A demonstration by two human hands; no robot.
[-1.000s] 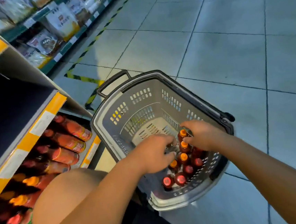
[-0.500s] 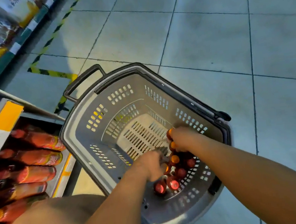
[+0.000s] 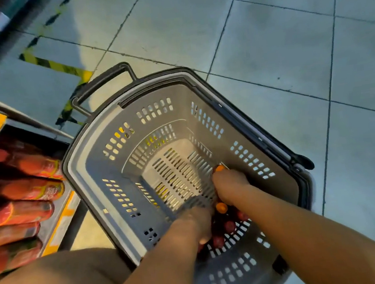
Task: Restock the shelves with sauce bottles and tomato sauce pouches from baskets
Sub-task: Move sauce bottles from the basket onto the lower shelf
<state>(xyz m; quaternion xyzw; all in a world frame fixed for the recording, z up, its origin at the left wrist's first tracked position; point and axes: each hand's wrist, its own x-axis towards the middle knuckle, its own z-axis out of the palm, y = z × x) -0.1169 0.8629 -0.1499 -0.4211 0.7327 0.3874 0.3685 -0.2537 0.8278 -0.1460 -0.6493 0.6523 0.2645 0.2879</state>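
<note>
Both hands now deeper in grey basket (image 3: 107, 172). Left hand (image 3: 198, 221) and right hand (image 3: 229, 186) among sauce bottles (image 3: 229, 226) at basket's near corner; grips not discernible.

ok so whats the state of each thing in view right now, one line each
basket: on the floor, mostly bare inside, handle down on its rim
sauce bottles in basket: upright, clustered in the near corner
left hand: down among the bottles, grip hidden
right hand: curled round an orange-capped bottle
shelf bottles: lined up in rows on the low shelf
</note>
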